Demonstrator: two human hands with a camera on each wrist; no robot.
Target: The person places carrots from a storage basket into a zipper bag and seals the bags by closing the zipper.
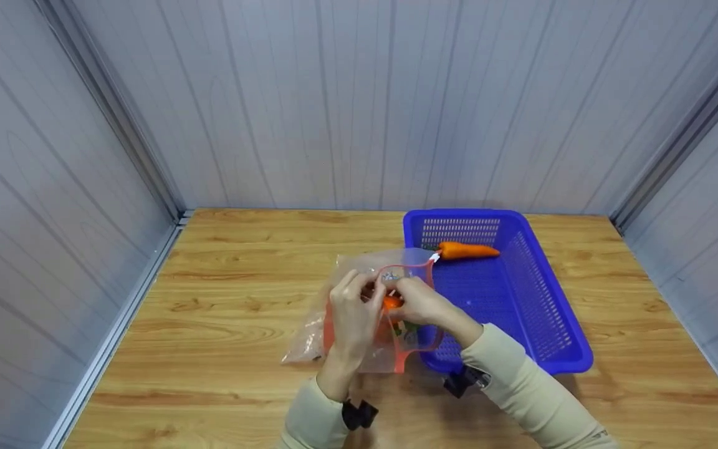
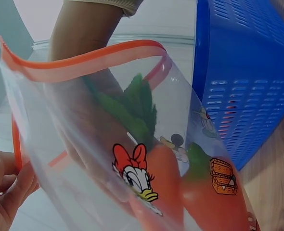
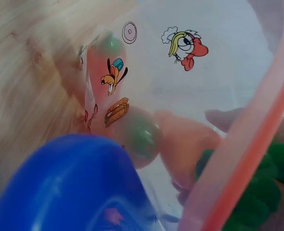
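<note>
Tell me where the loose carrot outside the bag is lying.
In the head view the carrot lies inside the blue basket near its far wall, right of the zip bag both hands hold.

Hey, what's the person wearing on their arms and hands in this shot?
Both arms are in long, pale beige sleeves with snug ribbed cuffs: the left sleeve and the right sleeve. A small black device, apparently a camera mount, is strapped at each wrist: the left wrist mount and the right wrist mount. The left hand and right hand are bare, with no gloves visible.
</note>
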